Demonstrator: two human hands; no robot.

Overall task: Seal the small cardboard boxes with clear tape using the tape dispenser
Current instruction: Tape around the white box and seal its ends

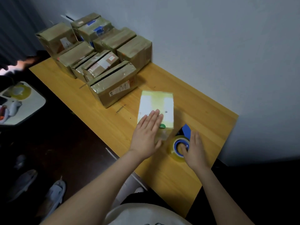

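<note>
Wooden tabletop, open room right of the small white box. Beyond that box, taped brown boxes crowded together. Long axis of the box pointing away from the body. Just right of its near end, tape dispenser, gripped by right hand, thumb inside the roll. Left hand flat on the box, fingers straight.

Tabletop: yellow-orange wood with fine straight grain, smooth, low satin sheen; wall behind it matt, painted-looking. Brown boxes: plain cardboard, dull where bare, much of it under glossy clear tape that wrinkles and catches light, paper labels stuck on; white box smooth matt card or paper, crossed by a glossy yellowish tape band. Tape dispenser: blue plastic, smooth, faintly shiny; its tape roll translucent yellowish film, glossy, possibly on a plastic core, view too soft to be sure.
</note>
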